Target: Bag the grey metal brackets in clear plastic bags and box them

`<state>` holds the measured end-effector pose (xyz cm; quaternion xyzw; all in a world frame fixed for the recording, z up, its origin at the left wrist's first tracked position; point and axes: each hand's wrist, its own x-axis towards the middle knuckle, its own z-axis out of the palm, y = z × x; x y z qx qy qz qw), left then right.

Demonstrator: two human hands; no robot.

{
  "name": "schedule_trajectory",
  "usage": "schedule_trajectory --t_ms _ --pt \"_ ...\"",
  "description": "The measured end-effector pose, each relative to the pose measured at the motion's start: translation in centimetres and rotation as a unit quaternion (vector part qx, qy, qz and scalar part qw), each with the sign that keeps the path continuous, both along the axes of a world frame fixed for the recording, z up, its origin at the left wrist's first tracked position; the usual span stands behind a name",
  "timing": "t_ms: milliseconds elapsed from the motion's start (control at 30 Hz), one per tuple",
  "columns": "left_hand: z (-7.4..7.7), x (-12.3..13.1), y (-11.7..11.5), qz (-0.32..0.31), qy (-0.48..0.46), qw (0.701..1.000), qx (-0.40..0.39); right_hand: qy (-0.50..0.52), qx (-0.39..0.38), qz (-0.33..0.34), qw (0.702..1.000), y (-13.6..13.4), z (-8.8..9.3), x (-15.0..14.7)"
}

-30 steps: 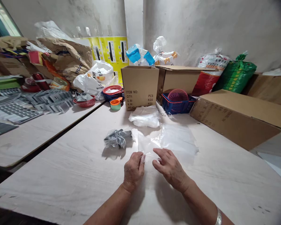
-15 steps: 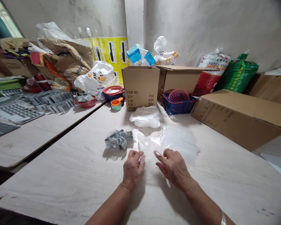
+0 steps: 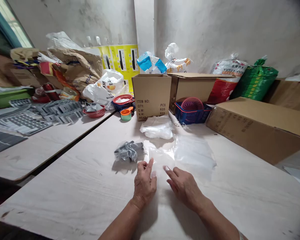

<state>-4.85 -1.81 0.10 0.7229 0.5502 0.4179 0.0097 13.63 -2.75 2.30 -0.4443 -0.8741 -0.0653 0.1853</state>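
Observation:
A clear plastic bag (image 3: 162, 156) lies flat on the table in front of me. My left hand (image 3: 145, 183) rests at its near left edge, index finger and thumb apart. Across from it, my right hand (image 3: 185, 186) has its index finger stretched over the near right part of the bag, with the thumb spread below. Neither hand visibly grips anything. To the right are more flat clear bags (image 3: 195, 151). Left of the bag sits a clear bag of dark grey parts (image 3: 129, 151), their exact kind hard to make out. Behind lies a bundle of clear plastic (image 3: 157, 128).
An upright cardboard box (image 3: 152, 96) stands at the back, beside a blue basket (image 3: 191, 115) and a tape roll (image 3: 125, 114). A large carton (image 3: 260, 126) occupies the right. On the left table (image 3: 65, 133) are grey flat pieces (image 3: 60, 110) and a red basket (image 3: 94, 112).
My left hand's index finger and thumb have spread apart from their pinch at the bag's edge. My right hand stays almost in place. The whole view has shifted slightly.

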Motion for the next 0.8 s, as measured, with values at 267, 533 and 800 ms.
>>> schedule_trajectory --t_ms 267,533,800 --pt "0.3 0.6 -0.8 -0.035 -0.105 0.994 -0.002 0.042 0.056 0.006 0.998 0.3 -1.1 0.0" --pt "-0.4 -0.3 0.0 -0.031 -0.079 0.996 0.009 0.024 0.079 0.038 0.996 0.4 -0.9 -0.3" --pt "-0.9 -0.5 0.2 0.001 -0.032 0.998 -0.049 0.029 0.091 0.041 0.995 0.6 -0.7 -0.7"
